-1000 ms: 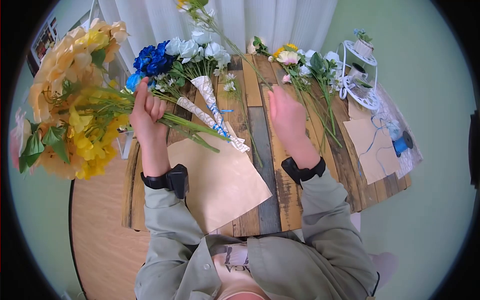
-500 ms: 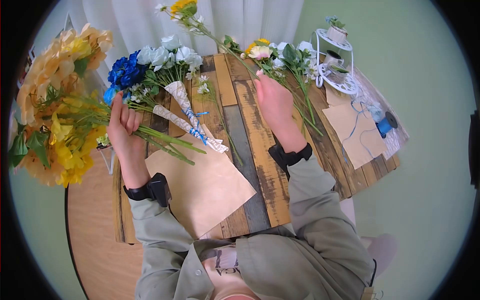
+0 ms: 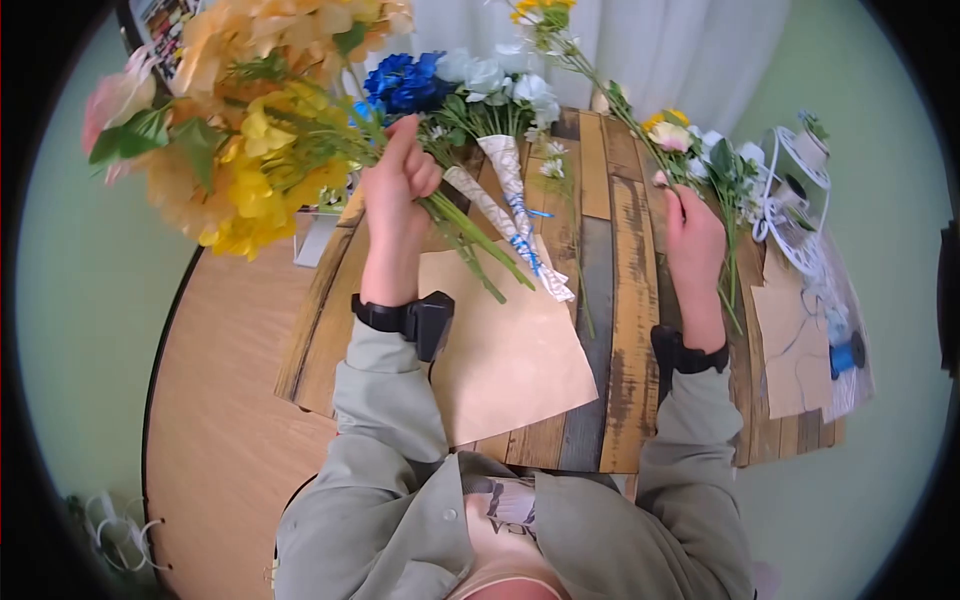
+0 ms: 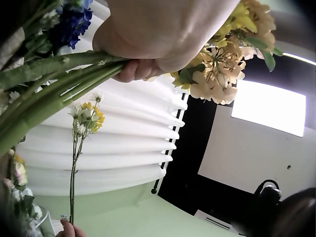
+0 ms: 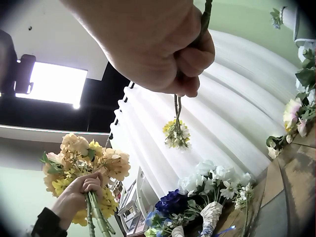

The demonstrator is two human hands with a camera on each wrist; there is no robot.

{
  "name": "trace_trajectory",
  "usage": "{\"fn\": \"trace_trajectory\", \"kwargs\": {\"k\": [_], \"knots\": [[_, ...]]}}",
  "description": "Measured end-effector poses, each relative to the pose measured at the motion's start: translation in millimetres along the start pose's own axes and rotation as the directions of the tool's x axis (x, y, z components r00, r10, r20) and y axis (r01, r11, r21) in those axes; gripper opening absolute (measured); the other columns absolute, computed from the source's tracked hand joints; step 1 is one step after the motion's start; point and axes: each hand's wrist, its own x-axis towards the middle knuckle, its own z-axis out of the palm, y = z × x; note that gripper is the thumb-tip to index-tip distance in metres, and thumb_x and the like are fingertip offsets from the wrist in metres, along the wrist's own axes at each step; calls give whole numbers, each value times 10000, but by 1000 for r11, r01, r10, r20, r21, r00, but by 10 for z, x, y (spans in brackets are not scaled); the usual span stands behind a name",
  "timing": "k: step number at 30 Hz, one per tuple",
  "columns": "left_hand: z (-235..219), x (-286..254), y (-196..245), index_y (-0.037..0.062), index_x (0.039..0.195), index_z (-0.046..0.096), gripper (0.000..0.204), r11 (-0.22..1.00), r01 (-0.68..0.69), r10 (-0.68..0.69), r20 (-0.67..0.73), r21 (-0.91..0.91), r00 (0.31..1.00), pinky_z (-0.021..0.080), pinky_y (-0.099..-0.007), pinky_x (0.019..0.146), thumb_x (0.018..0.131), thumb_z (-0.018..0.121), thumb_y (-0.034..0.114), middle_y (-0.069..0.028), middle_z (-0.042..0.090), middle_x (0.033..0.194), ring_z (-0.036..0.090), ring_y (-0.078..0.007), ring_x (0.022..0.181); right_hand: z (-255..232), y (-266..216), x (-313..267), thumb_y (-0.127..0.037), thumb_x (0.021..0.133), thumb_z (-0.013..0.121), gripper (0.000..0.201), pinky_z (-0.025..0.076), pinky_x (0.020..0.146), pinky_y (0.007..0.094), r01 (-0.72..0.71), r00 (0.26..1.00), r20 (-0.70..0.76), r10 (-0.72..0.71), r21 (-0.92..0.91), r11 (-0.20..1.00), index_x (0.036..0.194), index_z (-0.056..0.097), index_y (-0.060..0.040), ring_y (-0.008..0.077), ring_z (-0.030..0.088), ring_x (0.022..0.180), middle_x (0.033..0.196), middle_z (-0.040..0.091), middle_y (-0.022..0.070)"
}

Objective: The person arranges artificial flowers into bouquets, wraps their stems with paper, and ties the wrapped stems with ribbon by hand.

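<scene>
My left hand (image 3: 398, 190) grips the green stems (image 3: 470, 235) of a thick bunch of artificial flowers, their peach and yellow heads (image 3: 265, 140) out past the table's left side. The cut stem ends hang over a sheet of brown kraft paper (image 3: 505, 350). My right hand (image 3: 695, 240), raised over the right part of the table, pinches a thin flower spray by its stems; its small white and yellow blooms (image 5: 177, 134) point away from me. Behind the left hand lie two bouquets in white patterned wrap (image 3: 505, 165), tied with blue ribbon, with blue flowers (image 3: 405, 82) and white ones.
Loose flower stems (image 3: 735, 185) lie at the table's back right, beside a white wire stand (image 3: 795, 190). On the right edge are a smaller kraft sheet (image 3: 795, 345) and a blue ribbon spool (image 3: 847, 354). A thin daisy stem (image 3: 580, 255) lies mid-table. A white curtain (image 3: 690, 70) hangs behind.
The head view has turned, shifting the scene right. Against the table, my right hand has moved right with its spray. The left hand's bunch is tilted higher. Both hands keep hold.
</scene>
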Motion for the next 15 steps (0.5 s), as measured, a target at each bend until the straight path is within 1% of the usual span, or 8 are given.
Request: {"fn": "trace_trajectory", "kwargs": {"k": [2,4,5,6,7,8,10,15], "knots": [[-29,17,-4,107,757,495,162,1000,-10,10,-5,12,1000,152,-228,391,905,561,104,95,236,488,178,-35,375,3,-20,-6,-198,884,566,199,439,544,424,-23,1000,11,23,3,1000,997,621,-45,353,581,650,721,592,175],[-49,30,-37,93,789,506,129,1000,0,0,7,17,1000,152,-228,390,905,560,108,94,236,488,181,-35,375,0,-24,-25,-206,913,543,204,411,499,362,-106,992,89,86,257,960,961,630,-28,276,557,547,663,583,122],[-60,33,-55,93,789,506,129,1000,1,-1,11,13,1000,152,-228,390,905,560,108,94,236,488,181,-35,375,-14,-42,-39,-206,913,543,204,411,499,362,-105,993,85,86,253,962,961,630,-28,276,557,547,663,583,122],[-73,33,-69,98,814,501,113,1000,8,-8,22,11,1000,154,-226,385,896,576,121,91,235,493,187,-34,373,-29,-94,-54,-212,930,522,213,377,468,307,-293,948,268,169,534,793,963,622,-27,194,501,505,646,547,67],[-66,33,-77,102,839,496,111,1000,15,-15,36,7,999,155,-225,379,886,591,135,87,234,497,192,-34,371,-47,-153,-65,-218,947,501,223,344,437,252,-477,872,455,178,711,516,965,614,-26,112,445,462,628,512,12],[-53,27,-83,102,839,496,111,1000,17,-17,46,0,999,155,-225,379,886,591,135,87,234,497,192,-34,371,-89,-238,-74,-218,947,501,223,344,437,252,-470,876,446,183,711,523,965,614,-26,112,445,462,628,512,12],[-28,5,-88,80,868,519,98,999,33,-34,59,28,998,157,-221,382,889,588,147,88,240,502,199,-31,376,-176,-446,-100,-235,967,471,234,259,413,167,-685,728,679,90,716,139,982,589,-33,1,326,476,647,425,-67],[63,-72,-107,-11,1001,564,175,998,30,-33,44,57,999,171,-216,400,909,552,137,96,232,510,194,-27,391,-173,-725,-230,-227,966,466,215,236,402,147,-705,706,706,55,692,155,996,570,-41,-6,306,468,647,417,-63]]}}
